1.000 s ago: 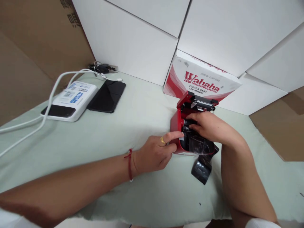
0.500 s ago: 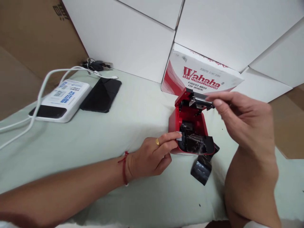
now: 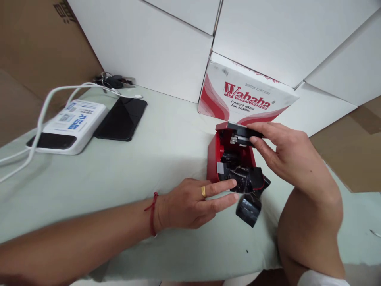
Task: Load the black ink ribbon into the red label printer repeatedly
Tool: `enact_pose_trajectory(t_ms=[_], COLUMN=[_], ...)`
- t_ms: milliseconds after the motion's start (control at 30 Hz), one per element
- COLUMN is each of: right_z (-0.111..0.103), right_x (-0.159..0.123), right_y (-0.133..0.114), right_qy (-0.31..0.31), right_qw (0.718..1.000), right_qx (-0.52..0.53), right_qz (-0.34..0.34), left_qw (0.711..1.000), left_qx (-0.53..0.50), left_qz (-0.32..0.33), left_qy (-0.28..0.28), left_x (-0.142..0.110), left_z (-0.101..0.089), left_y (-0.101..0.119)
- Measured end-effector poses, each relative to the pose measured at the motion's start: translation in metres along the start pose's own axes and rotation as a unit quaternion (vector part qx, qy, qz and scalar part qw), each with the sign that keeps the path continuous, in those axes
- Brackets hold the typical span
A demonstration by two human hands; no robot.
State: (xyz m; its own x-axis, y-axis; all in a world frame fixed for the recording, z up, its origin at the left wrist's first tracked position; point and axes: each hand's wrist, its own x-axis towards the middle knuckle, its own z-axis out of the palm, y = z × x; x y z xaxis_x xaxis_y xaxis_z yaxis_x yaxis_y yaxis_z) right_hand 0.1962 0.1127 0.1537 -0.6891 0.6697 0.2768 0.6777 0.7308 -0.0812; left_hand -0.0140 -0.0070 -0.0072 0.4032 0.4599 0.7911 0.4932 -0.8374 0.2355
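A small red label printer (image 3: 212, 157) stands on the table with its hinged lid (image 3: 242, 133) partly raised. My right hand (image 3: 285, 153) pinches the lid's free edge between thumb and fingers. Out of the printer's front, a glossy black strip (image 3: 241, 178) runs over the lip and hangs down, its curled end (image 3: 249, 209) resting on the cloth. My left hand (image 3: 193, 204) has two fingers stretched out at the front lip, over the strip's near edge; the other fingers are bent. A small grey tab (image 3: 220, 167) sits at the left front corner.
Behind the printer a Wahaha water carton (image 3: 250, 93) leans on white panels (image 3: 160, 51). To the left lie a black phone (image 3: 122, 119), a white device (image 3: 77, 127) with a white cable (image 3: 38, 131), and keys (image 3: 114, 80). Brown cardboard (image 3: 351, 159) stands at the right.
My right hand has brought the lid lower. My left fingers have left the grey tab, moved right and stretched out at the front lip. The view has shifted slightly.
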Motion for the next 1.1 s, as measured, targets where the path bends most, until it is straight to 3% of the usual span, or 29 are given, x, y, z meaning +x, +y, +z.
enact_pose_trajectory(t_ms=[200, 367, 567, 900, 1100], right_z=[-0.009, -0.009, -0.007, -0.008, -0.021], right_x=[-0.012, -0.013, -0.007, -0.006, -0.023], right_y=[-0.01, -0.014, -0.019, -0.013, -0.016], right_qy=[-0.089, -0.164, -0.204, -0.156, -0.199], right_qw=[0.996, 0.984, 0.973, 0.985, 0.978], right_qx=[-0.02, -0.07, -0.098, -0.075, 0.002], right_qz=[0.005, -0.02, -0.044, 0.004, -0.06], left_qw=[1.0, 0.999, 0.991, 0.991, 0.994], left_qx=[0.002, 0.03, 0.037, 0.021, 0.009], left_qz=[-0.002, 0.002, -0.076, -0.085, -0.066], left_qy=[0.002, 0.043, 0.108, 0.099, 0.085], left_x=[0.0, 0.0, 0.001, 0.001, 0.001], left_z=[0.0, -0.002, -0.002, -0.003, -0.005], left_y=[0.0, 0.0, -0.006, -0.01, -0.012])
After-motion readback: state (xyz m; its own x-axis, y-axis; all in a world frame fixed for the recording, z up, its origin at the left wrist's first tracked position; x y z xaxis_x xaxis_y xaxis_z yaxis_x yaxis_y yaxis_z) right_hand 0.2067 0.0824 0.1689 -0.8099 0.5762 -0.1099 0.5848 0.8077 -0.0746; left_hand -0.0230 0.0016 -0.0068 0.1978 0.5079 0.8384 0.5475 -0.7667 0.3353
